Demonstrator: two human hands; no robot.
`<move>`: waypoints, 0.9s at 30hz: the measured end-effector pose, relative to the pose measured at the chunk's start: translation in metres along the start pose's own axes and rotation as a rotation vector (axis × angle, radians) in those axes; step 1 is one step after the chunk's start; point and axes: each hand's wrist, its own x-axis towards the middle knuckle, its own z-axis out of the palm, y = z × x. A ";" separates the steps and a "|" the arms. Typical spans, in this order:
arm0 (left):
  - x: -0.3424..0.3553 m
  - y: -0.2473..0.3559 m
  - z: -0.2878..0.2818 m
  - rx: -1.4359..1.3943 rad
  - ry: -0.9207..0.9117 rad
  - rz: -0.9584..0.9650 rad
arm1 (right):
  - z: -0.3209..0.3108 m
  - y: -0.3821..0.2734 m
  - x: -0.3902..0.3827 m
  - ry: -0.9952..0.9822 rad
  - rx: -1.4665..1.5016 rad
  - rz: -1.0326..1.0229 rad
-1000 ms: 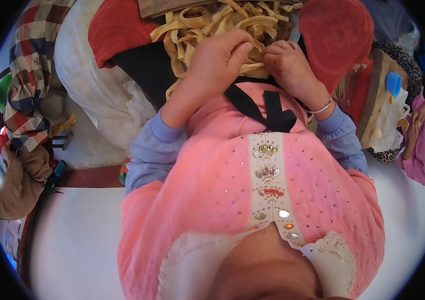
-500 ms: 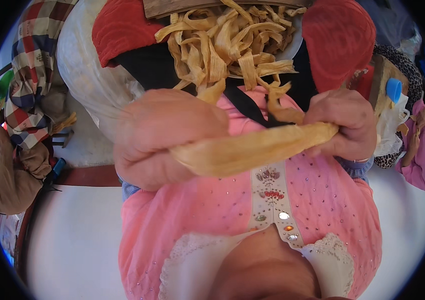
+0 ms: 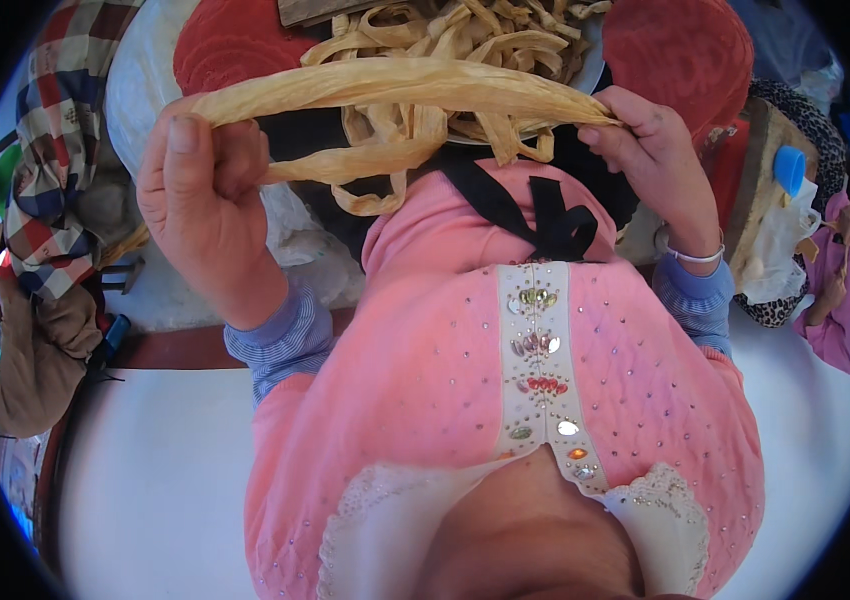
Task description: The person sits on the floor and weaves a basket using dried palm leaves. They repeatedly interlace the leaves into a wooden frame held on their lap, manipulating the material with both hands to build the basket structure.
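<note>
A wide, pale tan strip (image 3: 395, 85), dry and fibrous like a husk or leaf, is stretched in a shallow arch between my hands. My left hand (image 3: 195, 200) is closed round its left end, thumb up. From that same fist a narrower strip (image 3: 345, 162) runs right and joins or overlaps a hanging loop; I cannot tell which. At the other end my right hand (image 3: 650, 150) pinches the wide strip's tapered tip between thumb and fingers. Beyond it lies a heap of similar strips (image 3: 515, 45), partly hidden by the stretched one.
The heap lies in a pale basin (image 3: 595, 65) between red knee coverings (image 3: 680, 70). A wooden board (image 3: 320, 8) crosses the far edge. At right are a blue cap (image 3: 789, 170) and a white plastic bag (image 3: 775, 250). Other people sit at both sides, including a pink sleeve (image 3: 840, 310).
Both hands have moved up and away from my chest, and farther apart. The strip between them is now stretched longer, over the heap. A narrower strip now shows hanging from my left fist.
</note>
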 end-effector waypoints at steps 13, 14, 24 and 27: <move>0.006 -0.066 -0.055 1.864 0.026 0.207 | 0.003 0.018 0.004 0.059 -0.521 -0.297; 0.010 -0.062 -0.038 1.732 0.024 0.357 | 0.007 0.012 0.007 0.036 -0.463 -0.264; 0.039 -0.082 0.101 0.725 -0.628 0.034 | -0.001 -0.011 0.051 -0.074 -0.206 -0.170; 0.047 -0.086 0.087 0.711 -0.655 -0.092 | -0.014 -0.001 0.049 -0.002 -0.307 -0.133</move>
